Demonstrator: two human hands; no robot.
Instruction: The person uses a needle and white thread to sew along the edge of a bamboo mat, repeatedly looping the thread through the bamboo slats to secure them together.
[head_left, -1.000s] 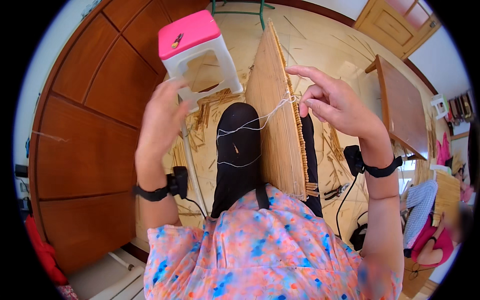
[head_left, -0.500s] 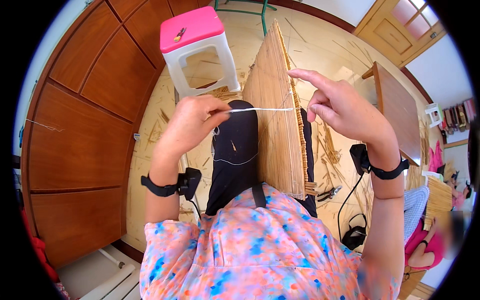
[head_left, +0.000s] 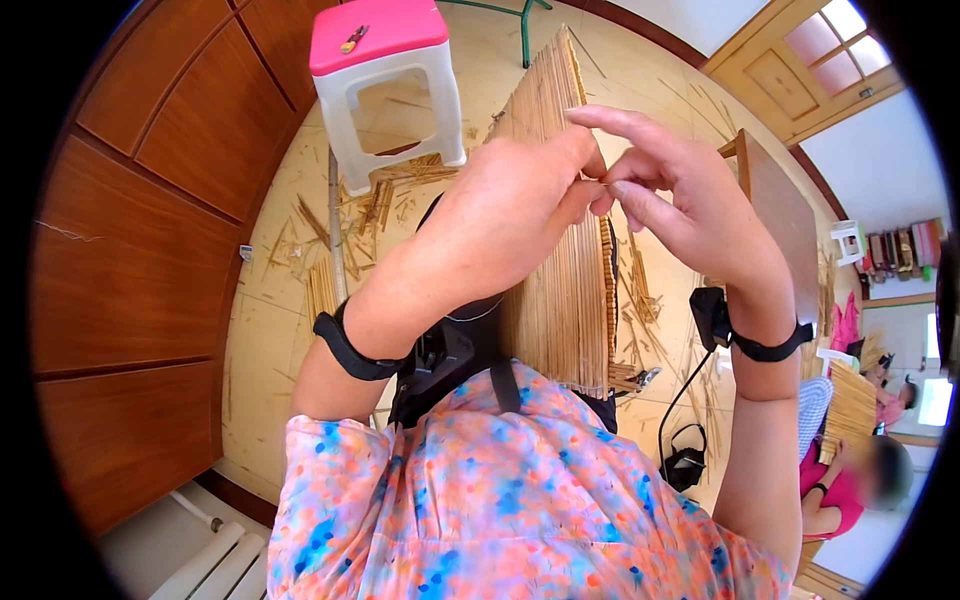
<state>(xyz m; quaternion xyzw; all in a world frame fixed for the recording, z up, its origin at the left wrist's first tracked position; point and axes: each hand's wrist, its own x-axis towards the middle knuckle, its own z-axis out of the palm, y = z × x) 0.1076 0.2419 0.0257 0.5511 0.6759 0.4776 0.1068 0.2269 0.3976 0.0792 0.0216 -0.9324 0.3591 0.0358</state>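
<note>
A folded mat of thin straw-coloured stalks (head_left: pixel 555 335) stands on edge between my thighs, its bound edge toward my right. Above it my two hands meet at the fingertips. My left hand (head_left: pixel 525 200) reaches across with thumb and fingers pinched; the white string it held a moment ago is mostly hidden there. My right hand (head_left: pixel 685 205) has its thumb and bent fingers closed at the same spot, while its index finger stretches out over the mat. A loose thin strand (head_left: pixel 478 316) lies across my dark trousers.
A pink-topped white stool (head_left: pixel 385 45) with a small hand tool (head_left: pixel 354 39) on it stands ahead left. Cut stalks (head_left: pixel 375 205) litter the floor. Pliers-like cutters (head_left: pixel 648 379) lie right of the mat. Wooden cabinets line the left; another person (head_left: pixel 835 490) sits far right.
My left hand has moved right and forward to meet my right hand over the mat. The white string stretched between them is now out of sight. My right hand has barely shifted.
</note>
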